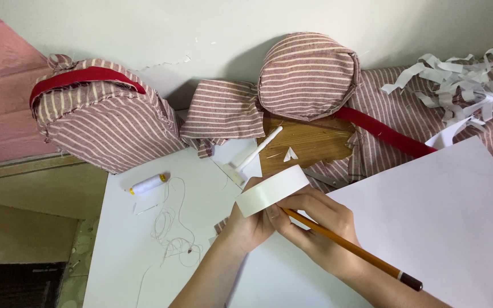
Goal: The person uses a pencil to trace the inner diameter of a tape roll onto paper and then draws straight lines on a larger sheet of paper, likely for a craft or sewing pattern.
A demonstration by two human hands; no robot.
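Both hands pinch the white tape roll (272,190), right hand (320,225) also clamping a pencil (349,246); steady support from left hand (252,225) seems wise.

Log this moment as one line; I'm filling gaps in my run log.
left hand: holds white tape roll | right hand: on roll, holds pencil | nearby: thread spool, white paper sheet, striped fabric bag

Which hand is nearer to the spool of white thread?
Left. The left hand, holding the white tape roll, lies closer to the spool of white thread on the white board. The right hand, with the pencil, sits farther right.
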